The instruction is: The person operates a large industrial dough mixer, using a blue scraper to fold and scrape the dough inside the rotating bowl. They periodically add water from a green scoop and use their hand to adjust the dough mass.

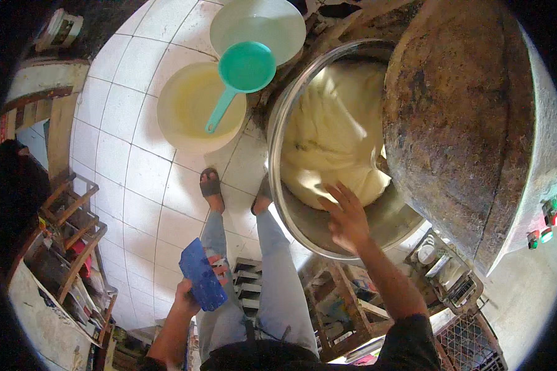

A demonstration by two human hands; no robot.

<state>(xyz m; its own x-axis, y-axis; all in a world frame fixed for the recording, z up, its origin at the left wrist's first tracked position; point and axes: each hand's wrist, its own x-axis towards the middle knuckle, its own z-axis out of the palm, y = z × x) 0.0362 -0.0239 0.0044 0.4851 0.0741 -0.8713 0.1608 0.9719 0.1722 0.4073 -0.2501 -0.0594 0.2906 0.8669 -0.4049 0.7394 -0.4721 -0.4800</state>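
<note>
My left hand (187,297) is closed around a flat, rectangular blue dough scraper (202,276), held low in front of my left leg. A big mass of pale dough (334,133) fills much of a large steel mixer bowl (312,238) on my right. My right hand (348,224) reaches over the bowl's near side with its fingers apart, and nothing is in it. Its fingertips overlap the dough's near edge; whether they press into it I cannot tell. The mixer's worn, brown-stained head (458,123) hides the right part of the bowl.
Left of the bowl stand a pale tub (167,117) with yellowish contents and a whitish basin (226,18). A turquoise dipper (247,67) overlaps both. Wooden racks (74,204) line the left side. Beside my right arm are a wooden frame (343,297) and a crate (470,343).
</note>
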